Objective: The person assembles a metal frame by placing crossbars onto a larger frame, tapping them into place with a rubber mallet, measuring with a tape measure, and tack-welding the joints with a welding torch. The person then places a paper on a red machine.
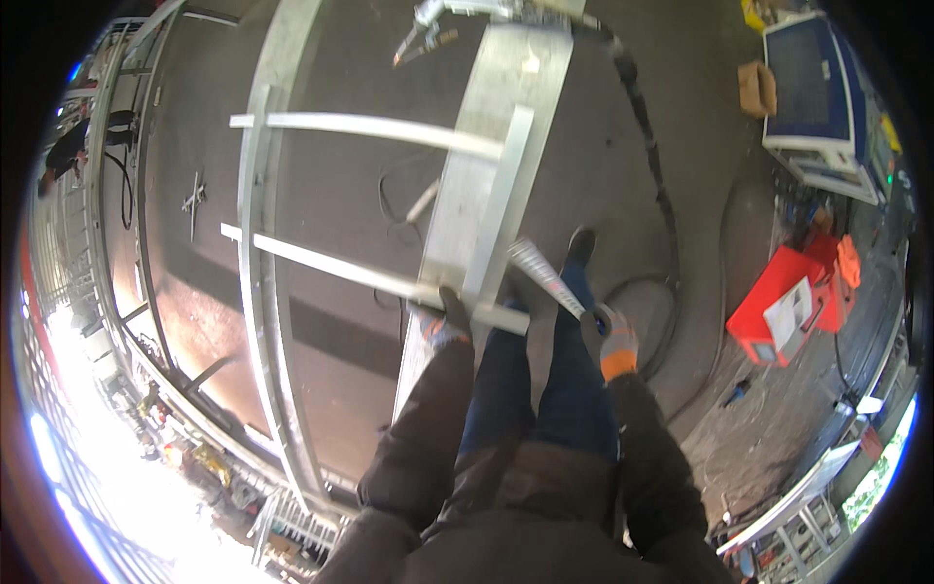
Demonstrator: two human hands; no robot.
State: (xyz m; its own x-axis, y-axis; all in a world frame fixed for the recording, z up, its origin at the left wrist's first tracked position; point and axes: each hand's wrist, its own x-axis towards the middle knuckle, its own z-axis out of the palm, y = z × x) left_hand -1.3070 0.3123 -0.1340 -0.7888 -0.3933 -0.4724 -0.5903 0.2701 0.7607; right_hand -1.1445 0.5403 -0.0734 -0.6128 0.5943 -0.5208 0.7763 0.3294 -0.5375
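Note:
My left hand (447,328), in a grey and orange glove, is closed around a pale metal bar (336,268) near its closer end. This bar runs leftward across a long metal rail (255,292). In my right glove (619,348) is a flat, silver-white, ruler-like tool (547,276) with printed markings; its far end points up and left toward the beam. Between the hands and beyond, a short metal strip (501,200) lies along a wide metal beam (467,127). A second pale bar (370,127) spans from the rail to this strip, farther off.
A welding torch (423,34) rests at the beam's far end, with a thick black cable (647,127) trailing right. Right stand a red case (773,302) and a blue-white machine (812,88). Metal frames (146,321) line the left, where another person (73,156) is.

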